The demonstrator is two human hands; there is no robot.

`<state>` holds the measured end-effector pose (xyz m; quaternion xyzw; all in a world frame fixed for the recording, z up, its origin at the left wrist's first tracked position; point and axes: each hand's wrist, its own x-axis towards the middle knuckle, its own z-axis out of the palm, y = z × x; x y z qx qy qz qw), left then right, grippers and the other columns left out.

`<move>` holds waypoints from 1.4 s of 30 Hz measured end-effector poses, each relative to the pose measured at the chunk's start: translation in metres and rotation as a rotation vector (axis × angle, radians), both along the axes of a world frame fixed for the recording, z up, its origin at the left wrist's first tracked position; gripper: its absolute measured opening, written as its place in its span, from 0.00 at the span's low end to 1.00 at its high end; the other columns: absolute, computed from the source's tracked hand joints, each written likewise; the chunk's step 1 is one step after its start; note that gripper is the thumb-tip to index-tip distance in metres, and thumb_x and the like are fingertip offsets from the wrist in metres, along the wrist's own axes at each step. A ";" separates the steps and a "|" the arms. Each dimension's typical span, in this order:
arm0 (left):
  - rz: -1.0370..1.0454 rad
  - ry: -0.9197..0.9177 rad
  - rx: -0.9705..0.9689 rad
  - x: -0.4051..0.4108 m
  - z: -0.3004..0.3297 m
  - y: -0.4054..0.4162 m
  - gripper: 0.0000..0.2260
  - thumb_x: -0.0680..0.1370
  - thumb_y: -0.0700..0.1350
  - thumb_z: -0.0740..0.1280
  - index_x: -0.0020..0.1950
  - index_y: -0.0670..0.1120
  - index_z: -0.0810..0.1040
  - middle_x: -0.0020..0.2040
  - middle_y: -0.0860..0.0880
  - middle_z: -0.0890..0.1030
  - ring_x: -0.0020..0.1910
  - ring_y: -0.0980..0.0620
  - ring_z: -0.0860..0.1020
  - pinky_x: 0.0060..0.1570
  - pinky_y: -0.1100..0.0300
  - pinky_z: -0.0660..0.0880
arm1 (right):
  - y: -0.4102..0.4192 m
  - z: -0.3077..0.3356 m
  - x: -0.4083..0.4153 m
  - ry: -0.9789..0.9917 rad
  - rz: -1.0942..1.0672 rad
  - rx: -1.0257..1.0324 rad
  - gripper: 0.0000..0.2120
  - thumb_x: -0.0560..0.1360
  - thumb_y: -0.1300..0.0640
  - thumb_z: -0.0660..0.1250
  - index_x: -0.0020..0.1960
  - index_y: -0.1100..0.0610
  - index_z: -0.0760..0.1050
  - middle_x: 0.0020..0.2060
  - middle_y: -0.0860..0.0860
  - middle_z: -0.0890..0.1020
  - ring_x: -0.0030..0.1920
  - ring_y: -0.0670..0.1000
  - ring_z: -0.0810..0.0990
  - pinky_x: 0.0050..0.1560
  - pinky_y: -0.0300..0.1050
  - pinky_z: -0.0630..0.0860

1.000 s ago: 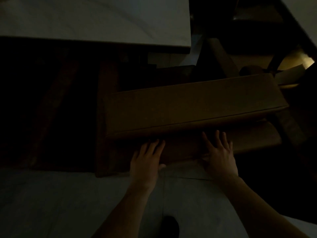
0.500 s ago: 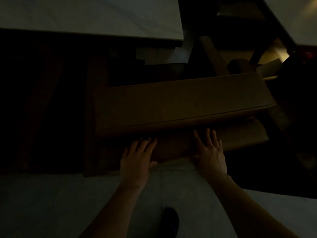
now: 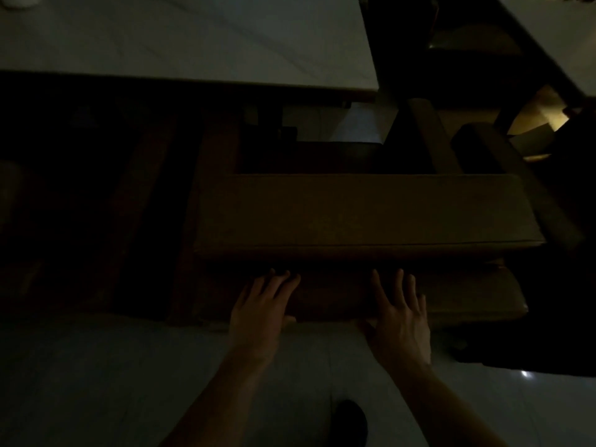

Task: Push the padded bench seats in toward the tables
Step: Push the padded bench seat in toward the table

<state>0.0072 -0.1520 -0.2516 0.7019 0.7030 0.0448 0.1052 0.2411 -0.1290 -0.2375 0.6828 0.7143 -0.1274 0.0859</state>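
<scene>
pushing the bench seat (image 3: 367, 214): left hand (image 3: 258, 314) and right hand (image 3: 401, 321) flat, fingers straight; drive it toward the table (image 3: 193, 43) at twelve o'clock.

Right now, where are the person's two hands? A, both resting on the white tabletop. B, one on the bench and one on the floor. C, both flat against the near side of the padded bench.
C: the left hand and right hand press with straight fingers on the near side of the padded bench.
</scene>
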 end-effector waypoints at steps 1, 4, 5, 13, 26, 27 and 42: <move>0.006 0.002 -0.002 -0.003 0.000 -0.003 0.34 0.76 0.56 0.68 0.78 0.61 0.56 0.76 0.60 0.61 0.76 0.52 0.57 0.73 0.54 0.59 | -0.004 -0.001 -0.003 0.005 -0.001 0.003 0.45 0.78 0.31 0.57 0.79 0.44 0.31 0.79 0.58 0.35 0.79 0.61 0.34 0.80 0.61 0.45; 0.025 -0.006 -0.004 -0.007 -0.002 -0.007 0.35 0.76 0.55 0.68 0.78 0.62 0.54 0.77 0.61 0.60 0.77 0.52 0.55 0.75 0.53 0.55 | -0.007 0.000 -0.009 0.014 -0.007 -0.009 0.45 0.77 0.31 0.57 0.79 0.44 0.31 0.80 0.57 0.35 0.79 0.61 0.34 0.80 0.61 0.46; 0.026 -0.013 -0.009 -0.007 -0.001 -0.007 0.35 0.76 0.54 0.68 0.78 0.61 0.53 0.77 0.60 0.59 0.77 0.52 0.54 0.75 0.52 0.54 | -0.007 0.002 -0.009 0.014 -0.004 -0.019 0.45 0.77 0.31 0.57 0.79 0.44 0.31 0.80 0.57 0.35 0.79 0.61 0.34 0.80 0.60 0.46; -0.012 -0.052 -0.022 -0.008 0.007 -0.010 0.36 0.76 0.55 0.68 0.79 0.59 0.52 0.79 0.56 0.55 0.78 0.51 0.51 0.77 0.51 0.48 | -0.006 0.010 -0.009 0.026 0.001 -0.068 0.44 0.79 0.33 0.57 0.79 0.45 0.30 0.79 0.58 0.32 0.78 0.62 0.31 0.80 0.61 0.44; 0.112 -0.036 -0.079 -0.009 0.007 -0.003 0.34 0.75 0.58 0.68 0.78 0.62 0.57 0.78 0.56 0.59 0.76 0.45 0.55 0.69 0.45 0.64 | 0.002 -0.006 -0.002 0.151 0.002 -0.046 0.45 0.79 0.34 0.58 0.79 0.45 0.30 0.77 0.59 0.29 0.76 0.63 0.27 0.78 0.63 0.39; 0.113 -0.031 -0.084 -0.009 0.006 -0.001 0.34 0.75 0.58 0.68 0.78 0.61 0.57 0.79 0.56 0.59 0.77 0.45 0.55 0.70 0.45 0.62 | 0.003 -0.008 -0.003 0.157 0.005 -0.036 0.45 0.79 0.34 0.58 0.79 0.45 0.30 0.77 0.59 0.29 0.76 0.63 0.27 0.78 0.63 0.39; 0.215 -0.005 -0.062 0.047 0.035 -0.015 0.37 0.74 0.63 0.68 0.78 0.56 0.57 0.77 0.49 0.62 0.73 0.43 0.61 0.66 0.46 0.67 | 0.017 0.030 0.056 0.106 0.122 -0.104 0.46 0.79 0.45 0.66 0.80 0.46 0.33 0.79 0.58 0.34 0.79 0.61 0.33 0.79 0.61 0.41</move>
